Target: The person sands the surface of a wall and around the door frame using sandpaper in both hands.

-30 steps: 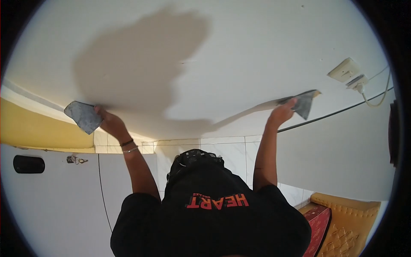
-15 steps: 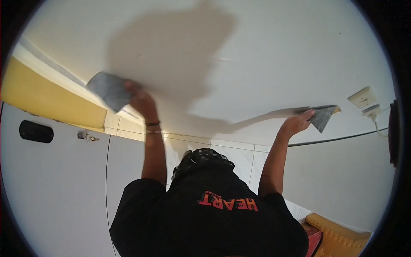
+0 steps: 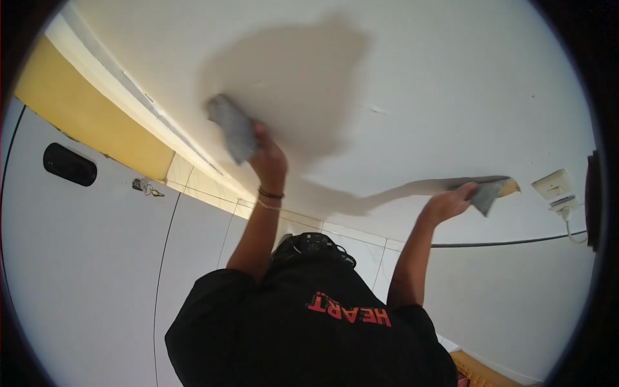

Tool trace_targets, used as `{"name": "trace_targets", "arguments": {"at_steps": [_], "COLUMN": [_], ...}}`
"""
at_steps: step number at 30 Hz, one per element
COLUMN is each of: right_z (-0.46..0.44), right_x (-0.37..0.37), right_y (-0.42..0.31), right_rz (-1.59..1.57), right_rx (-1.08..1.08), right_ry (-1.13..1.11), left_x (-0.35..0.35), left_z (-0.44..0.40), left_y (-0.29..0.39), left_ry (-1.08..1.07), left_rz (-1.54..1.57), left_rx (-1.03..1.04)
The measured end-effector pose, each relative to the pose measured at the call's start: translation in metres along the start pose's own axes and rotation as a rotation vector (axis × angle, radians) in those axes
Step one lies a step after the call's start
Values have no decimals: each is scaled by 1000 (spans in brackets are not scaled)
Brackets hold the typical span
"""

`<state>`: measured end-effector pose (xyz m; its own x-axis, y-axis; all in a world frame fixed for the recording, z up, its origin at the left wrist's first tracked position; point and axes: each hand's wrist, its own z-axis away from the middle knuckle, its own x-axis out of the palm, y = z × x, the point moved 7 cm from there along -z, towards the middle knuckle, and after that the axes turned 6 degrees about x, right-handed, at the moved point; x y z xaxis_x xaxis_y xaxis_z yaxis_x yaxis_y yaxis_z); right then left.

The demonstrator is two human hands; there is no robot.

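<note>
My left hand (image 3: pixel 269 162) is closed on a grey sheet of sandpaper (image 3: pixel 235 129), slightly blurred, up by the white wall surface (image 3: pixel 445 97). Two thin bands circle that wrist. On the right, my right hand (image 3: pixel 447 205) pinches a second grey sandpaper sheet (image 3: pixel 487 197), whose tan underside shows at the curled far corner. This sheet lies close to the wall, just left of a white socket plate (image 3: pixel 552 184). Whether either sheet touches the wall I cannot tell. A broad shadow falls on the wall between and above both hands.
A plug with a white cable (image 3: pixel 568 222) hangs at the socket. On the left stand pale cabinet doors (image 3: pixel 97 258) with a black handle (image 3: pixel 70 164) and keys (image 3: pixel 153 189) in the lock. Below right, tufted tan upholstery (image 3: pixel 480 369) shows.
My left hand has moved right and slightly up with its sandpaper, which appears more edge-on. My right hand stays near the socket. The view has shifted a little.
</note>
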<state>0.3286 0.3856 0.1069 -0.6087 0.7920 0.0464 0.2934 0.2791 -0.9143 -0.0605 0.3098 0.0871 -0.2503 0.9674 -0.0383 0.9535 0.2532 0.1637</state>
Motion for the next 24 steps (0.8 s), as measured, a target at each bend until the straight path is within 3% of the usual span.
{"name": "trace_targets", "arguments": {"at_steps": [3,4,5,6,8,9,10,11,12,14,15,16,17,19,20,21,22,24], "right_z": [35,45,39,29,15,9,2,11,21,38,40,39,34,19,15,10,8,31], "right_x": [7,6,-1,-5,-6,-4,-5,-3,-1,6,8,2,-5,-8,-5,1,6,16], "right_y": [15,22,42,62,34,17,-1,-31,-34,-47,-24,-9,13,34,16,-8,-25,-59], "right_rz": [-53,-71,-113,-153,-226,-263,-301,-138,-141,-21,-19,-26,-83,-82,-83,-161,-241,145], "right_rx": [-236,-337,-223,-107,32,36,38,1,0,-266,-343,-350,-150,247,256,157,56,-329], "right_ry": [-27,-72,-89,-107,-105,-68,-29,-18,-17,-15,-26,-30,-75,-159,-165,-127,-87,-9], "left_x": [-6,3,4,7,10,18,23,23,33,3,-4,7,23,21,18,35,47,-9], "left_z": [6,13,-6,-4,-24,-10,4,-2,1,-18,-11,4,17,-8,-18,11,37,-49], "left_y": [-7,-27,-25,-45,-58,-62,-62,-50,-47,-4,-11,-46,-62,-60,-60,-64,-62,34], "left_ry": [114,-88,-291,-370,-188,-193,-212,-222,-219,381,388,88,-219,-126,-47,-359,-350,-309], "left_rz": [162,207,252,486,594,594,406,219,220,-21,-25,185,394,515,643,638,352,362], "left_rx": [-175,-215,-253,-829,-923,-918,-664,-410,-410,-38,-41,-354,-660,-735,-799,-943,-430,-232]}}
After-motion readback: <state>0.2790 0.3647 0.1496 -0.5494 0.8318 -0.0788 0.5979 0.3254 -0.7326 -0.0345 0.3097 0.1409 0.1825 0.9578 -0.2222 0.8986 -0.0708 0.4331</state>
